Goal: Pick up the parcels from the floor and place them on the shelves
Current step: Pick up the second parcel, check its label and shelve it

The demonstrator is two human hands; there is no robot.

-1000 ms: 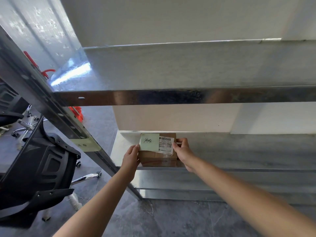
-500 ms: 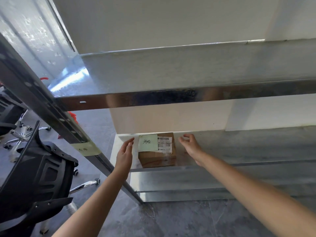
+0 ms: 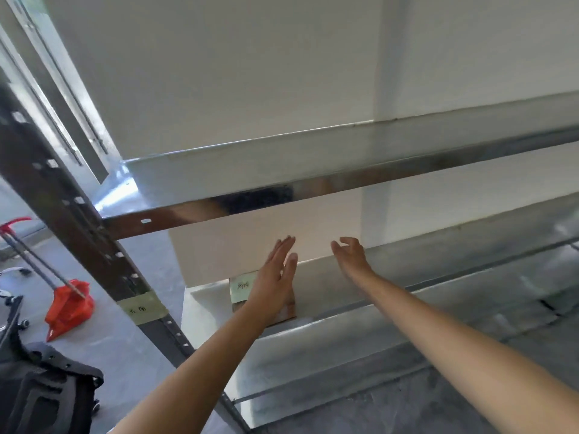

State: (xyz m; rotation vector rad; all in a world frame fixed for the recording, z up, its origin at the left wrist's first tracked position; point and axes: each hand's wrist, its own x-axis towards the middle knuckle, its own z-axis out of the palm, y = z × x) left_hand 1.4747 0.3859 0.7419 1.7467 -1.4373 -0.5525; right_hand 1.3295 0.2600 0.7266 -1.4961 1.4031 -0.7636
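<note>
A small brown cardboard parcel [image 3: 239, 292] with a pale green note on top rests at the left end of the lower metal shelf [image 3: 423, 277]. My left hand [image 3: 275, 277] hovers in front of it, fingers apart and empty, and hides most of the box. Off to the right of the parcel, my right hand [image 3: 351, 256] is raised over the shelf, fingers loosely spread, holding nothing. Neither hand touches the parcel.
An upper metal shelf [image 3: 282, 170] crosses the view above my hands. A dark slotted upright [image 3: 78, 220] with a taped label stands at the left. A red dustpan with a long handle [image 3: 67, 305] and a black office chair [image 3: 40, 389] are on the grey floor at the left.
Both hands have let go of the parcel and risen away from it. The view has tilted upward and to the left, so the parcel now sits lower and is partly hidden.
</note>
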